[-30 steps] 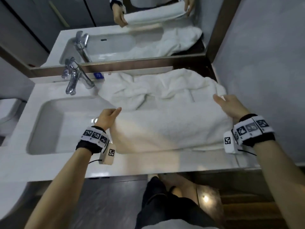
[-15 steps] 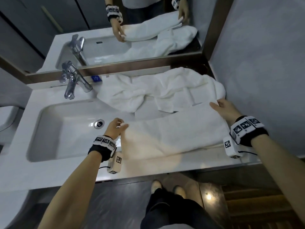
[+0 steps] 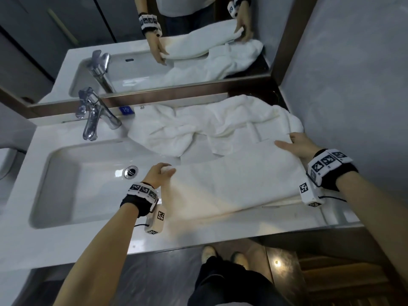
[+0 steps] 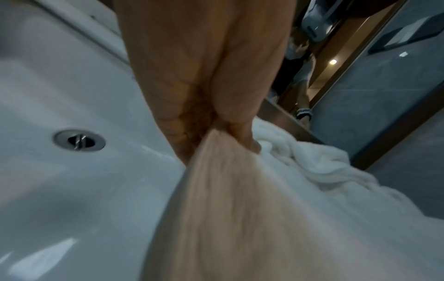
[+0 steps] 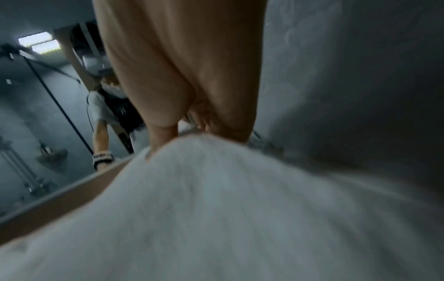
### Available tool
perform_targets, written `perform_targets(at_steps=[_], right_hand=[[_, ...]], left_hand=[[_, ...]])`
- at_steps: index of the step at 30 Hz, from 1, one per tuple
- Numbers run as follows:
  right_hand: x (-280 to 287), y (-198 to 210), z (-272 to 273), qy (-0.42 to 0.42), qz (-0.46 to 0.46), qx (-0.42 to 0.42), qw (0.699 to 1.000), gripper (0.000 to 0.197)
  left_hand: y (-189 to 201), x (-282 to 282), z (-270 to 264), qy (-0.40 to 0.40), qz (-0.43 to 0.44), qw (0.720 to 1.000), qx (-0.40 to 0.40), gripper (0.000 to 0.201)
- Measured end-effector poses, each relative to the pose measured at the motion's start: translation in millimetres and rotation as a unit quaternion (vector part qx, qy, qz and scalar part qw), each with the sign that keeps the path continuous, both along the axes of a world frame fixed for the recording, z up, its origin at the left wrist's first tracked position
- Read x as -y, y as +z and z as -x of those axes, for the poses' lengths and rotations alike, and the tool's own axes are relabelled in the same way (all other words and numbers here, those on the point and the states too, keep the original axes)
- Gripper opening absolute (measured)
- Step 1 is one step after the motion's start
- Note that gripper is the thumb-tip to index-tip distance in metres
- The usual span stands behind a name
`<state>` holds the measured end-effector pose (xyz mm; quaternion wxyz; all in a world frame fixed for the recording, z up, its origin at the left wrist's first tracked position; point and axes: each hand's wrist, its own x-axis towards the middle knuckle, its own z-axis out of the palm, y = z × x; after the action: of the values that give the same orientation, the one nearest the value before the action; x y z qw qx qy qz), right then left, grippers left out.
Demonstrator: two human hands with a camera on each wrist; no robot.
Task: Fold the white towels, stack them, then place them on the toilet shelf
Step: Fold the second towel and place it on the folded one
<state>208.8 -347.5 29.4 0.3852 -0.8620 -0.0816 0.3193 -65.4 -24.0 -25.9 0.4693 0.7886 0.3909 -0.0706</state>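
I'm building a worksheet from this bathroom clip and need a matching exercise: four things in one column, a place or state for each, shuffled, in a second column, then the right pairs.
Column 1
1. folded towel
2. crumpled towels
3. faucet
4. drain

Column 2
A. in the bottom of the basin
B. heaped on the counter below the mirror
C. held at its two ends by the left hand and the right hand
D. standing behind the basin, to the left of the heap

Pairs: 1-C, 2-B, 3-D, 4-A
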Motion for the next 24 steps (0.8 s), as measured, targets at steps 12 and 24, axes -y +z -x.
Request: perform_targets(at_steps=[12,24], right_hand=[[25.9,127.6,9.7,0.14,-0.11,0.317,0.932,0.022],[93.6,-21.3,96.2,0.127,0.163,0.264,0.942,0.041]], left_hand=[[128.6,-35.9,17.8,-0.148,-0.232,0.933,0.231,0.04],[-5.5,62.8,80.0,-0.385,-0.27,0.882,-0.014,0.032]])
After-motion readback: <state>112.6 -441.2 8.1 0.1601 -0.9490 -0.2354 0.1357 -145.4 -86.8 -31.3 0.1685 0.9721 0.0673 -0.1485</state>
